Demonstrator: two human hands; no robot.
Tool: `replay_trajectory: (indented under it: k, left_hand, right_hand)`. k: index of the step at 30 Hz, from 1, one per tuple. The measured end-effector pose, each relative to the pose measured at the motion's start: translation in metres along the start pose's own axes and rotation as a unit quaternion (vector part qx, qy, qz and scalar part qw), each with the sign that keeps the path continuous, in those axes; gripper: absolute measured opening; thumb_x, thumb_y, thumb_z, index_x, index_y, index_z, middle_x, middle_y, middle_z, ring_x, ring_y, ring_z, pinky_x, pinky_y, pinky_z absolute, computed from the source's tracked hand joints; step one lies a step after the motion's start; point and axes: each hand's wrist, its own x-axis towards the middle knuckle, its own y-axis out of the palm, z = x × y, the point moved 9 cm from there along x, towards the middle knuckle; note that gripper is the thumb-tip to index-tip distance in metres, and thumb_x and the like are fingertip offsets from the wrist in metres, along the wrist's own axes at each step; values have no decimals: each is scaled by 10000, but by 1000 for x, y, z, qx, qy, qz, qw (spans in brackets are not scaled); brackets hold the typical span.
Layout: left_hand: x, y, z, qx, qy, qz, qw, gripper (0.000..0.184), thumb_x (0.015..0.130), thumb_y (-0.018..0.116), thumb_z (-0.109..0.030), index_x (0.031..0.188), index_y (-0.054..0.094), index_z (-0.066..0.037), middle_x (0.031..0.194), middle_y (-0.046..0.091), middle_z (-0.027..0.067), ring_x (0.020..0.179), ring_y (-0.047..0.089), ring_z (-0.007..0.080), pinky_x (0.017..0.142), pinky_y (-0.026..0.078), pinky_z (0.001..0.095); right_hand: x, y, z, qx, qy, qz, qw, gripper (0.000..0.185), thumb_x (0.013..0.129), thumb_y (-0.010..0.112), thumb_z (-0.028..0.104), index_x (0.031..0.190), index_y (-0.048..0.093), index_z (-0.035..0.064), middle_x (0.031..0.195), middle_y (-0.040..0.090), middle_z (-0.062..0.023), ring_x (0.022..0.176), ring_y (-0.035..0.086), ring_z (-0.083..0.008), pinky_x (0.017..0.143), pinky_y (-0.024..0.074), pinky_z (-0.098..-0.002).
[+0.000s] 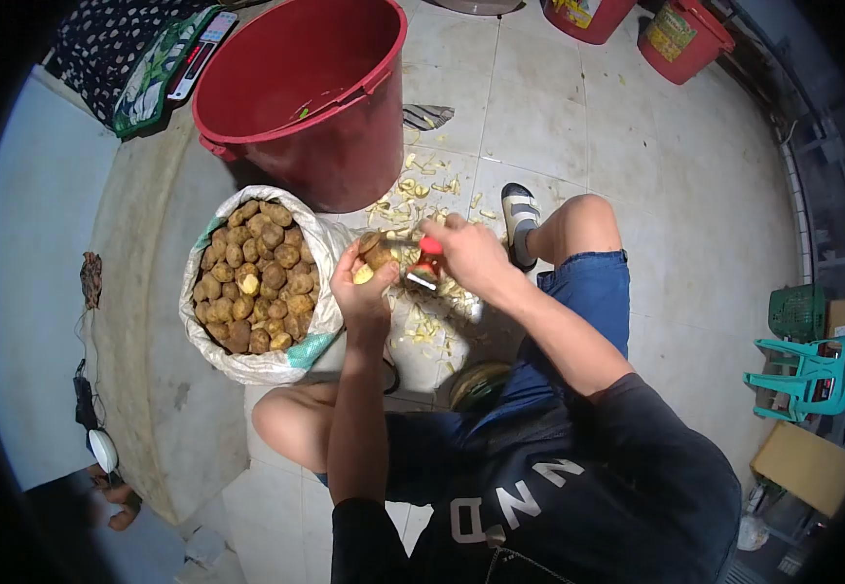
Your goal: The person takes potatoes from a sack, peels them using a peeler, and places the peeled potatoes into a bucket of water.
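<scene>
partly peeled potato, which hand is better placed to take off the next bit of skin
The right hand, most likely: it holds the red-handled tool, close to the potato. The left hand grips the potato, so it seems better placed to steady it.

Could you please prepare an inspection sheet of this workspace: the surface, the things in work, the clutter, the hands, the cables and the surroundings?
Surface: tiled floor, stained in places.
Work things: partly peeled potato; red-handled tool, type unclear; open white sack of potatoes.
Clutter: pale peelings scattered beside the large red bucket.
Hands: left hand holds the potato; right hand grips the tool.
Cables: thin dark cord at the picture's left.
Surroundings: turquoise plastic stool and green basket at the right; two smaller red buckets at the top.
</scene>
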Motion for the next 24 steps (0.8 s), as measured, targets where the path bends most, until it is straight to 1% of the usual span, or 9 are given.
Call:
replay_trajectory:
  k: [3, 7, 9, 13, 14, 17, 19, 21, 24]
  left_hand:
    - [1, 2, -7, 52, 16, -7, 998, 448, 719, 648, 79, 1155, 543, 71, 1029, 641, 94, 917, 624, 155, 853, 507, 276]
    - [-4, -6, -4, 112, 4, -15, 994, 434, 725, 653, 87, 1148, 553, 65, 1038, 641, 79, 924, 617, 137, 854, 499, 263]
    - [4, -5, -4, 110, -13, -13, 994, 432, 727, 657, 87, 1146, 555, 62, 1038, 639, 74, 926, 615, 134, 854, 497, 260]
    - [2, -2, -4, 66, -13, 4, 998, 436, 720, 676, 82, 1138, 560, 51, 1021, 635, 57, 914, 608, 126, 847, 493, 255]
    - [2, -1, -7, 80, 7, 1, 997, 436, 717, 680, 84, 1135, 562, 49, 1019, 635, 54, 913, 609, 125, 847, 493, 255]
    - [2, 1, -12, 132, 26, 2, 991, 437, 711, 689, 85, 1129, 565, 49, 1013, 635, 50, 910, 610, 123, 845, 496, 257]
    - [-1, 2, -11, 167, 24, 6, 986, 438, 708, 694, 85, 1126, 567, 51, 1011, 635, 49, 908, 611, 123, 845, 498, 259]
    - [2, -3, -5, 126, -16, -4, 992, 441, 703, 699, 87, 1123, 569, 58, 991, 637, 51, 895, 608, 121, 838, 500, 263]
    - [1, -6, -2, 77, -29, 22, 996, 406, 738, 669, 38, 1130, 567, 65, 977, 643, 63, 882, 617, 131, 828, 499, 260]
  right_hand:
    - [-10, -1, 23, 10, -41, 29, 999, 302, 819, 577, 115, 1119, 564, 144, 909, 593, -201, 803, 652, -411, 707, 518, -513]
    - [5, 24, -15, -39, 10, 33, 999, 292, 815, 566, 97, 1106, 569, 122, 906, 601, -217, 805, 651, -417, 696, 522, -515]
    - [12, 11, -33, -7, 34, -35, 999, 267, 796, 630, 127, 1052, 552, 124, 868, 592, -206, 777, 631, -427, 678, 505, -506]
    - [1, 9, -8, -7, 5, 6, 1000, 268, 803, 626, 122, 1063, 562, 131, 866, 590, -203, 766, 628, -420, 682, 505, -497]
    - [-2, 5, 3, 8, -21, 26, 999, 275, 815, 561, 107, 1089, 548, 134, 939, 599, -222, 803, 647, -430, 704, 524, -510]
    - [-10, 3, 23, -17, -48, 27, 998, 253, 824, 559, 122, 1077, 546, 133, 937, 598, -220, 796, 648, -425, 704, 527, -505]
    - [-1, 11, 8, -4, -32, 37, 999, 241, 827, 555, 113, 1068, 553, 114, 952, 605, -234, 823, 650, -427, 719, 530, -499]
    - [11, 20, -28, -19, 57, 39, 997, 249, 823, 583, 128, 1071, 565, 120, 922, 594, -214, 817, 634, -427, 712, 507, -500]
    - [6, 23, -28, 0, 52, 27, 998, 240, 819, 584, 118, 1058, 562, 110, 914, 598, -222, 837, 632, -436, 721, 505, -503]
